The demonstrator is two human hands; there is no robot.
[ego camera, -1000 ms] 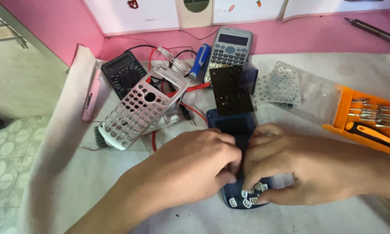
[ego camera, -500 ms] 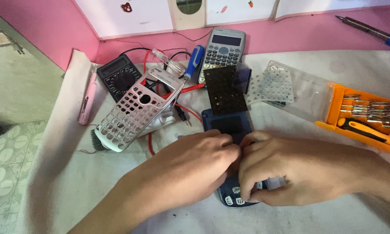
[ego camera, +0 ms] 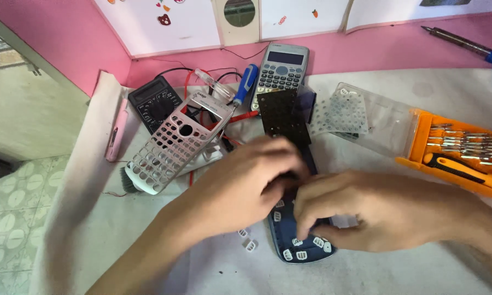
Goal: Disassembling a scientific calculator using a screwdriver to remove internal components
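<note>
- Two hands met over a dark blue shell (ego camera: 303, 248) that lay flat on the white cloth (ego camera: 366, 273), at about 6 o'clock from the whole calculator (ego camera: 281, 68) by the pink wall.
- The left hand (ego camera: 246, 183) lay curled over the shell's upper half; whether its fingers pinched anything could not be told.
- The right hand (ego camera: 366, 210) came in from 3 o'clock, fingertips drawn narrow against the shell's lower end among small white keys (ego camera: 300, 255); what they held, if anything, was hidden.
- The shell looked a light, stiff, thin plastic piece, likely to flex or crack if bent; its long side edges seemed the safest hold.
- The keys looked tiny, light and apt to scatter; two loose keys (ego camera: 247, 240) sat on the cloth at 9 o'clock from the shell.
- A pale faceplate (ego camera: 175, 145) full of holes rested at 11 o'clock, a black board (ego camera: 281, 114) at 12 o'clock, an orange tool case (ego camera: 454, 150) at 2 o'clock.
</note>
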